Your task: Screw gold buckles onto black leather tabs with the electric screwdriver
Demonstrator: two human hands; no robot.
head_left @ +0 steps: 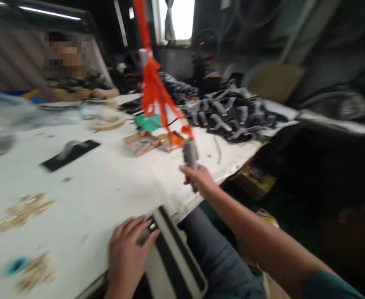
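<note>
A bag or panel with black and cream stripes (166,249) lies at the table's near edge, partly over my lap. My left hand (129,249) rests on its left side, with thumb and fingers closed around a dark tab that carries a small shiny metal fitting (152,226). Further forward, my right hand (199,178) grips a grey upright tool (190,153), which looks like an electric screwdriver with its tip pointing down. Bright orange strips (154,87) hang from above and reach the tool's top. Motion blur hides finer detail.
Small open boxes (141,143) stand on the white table (117,187). Gold-coloured pieces (23,214) and a blue ring (16,265) lie left. Dark strapped pieces (229,112) are heaped at the back right. Another person (76,83) sits across the table.
</note>
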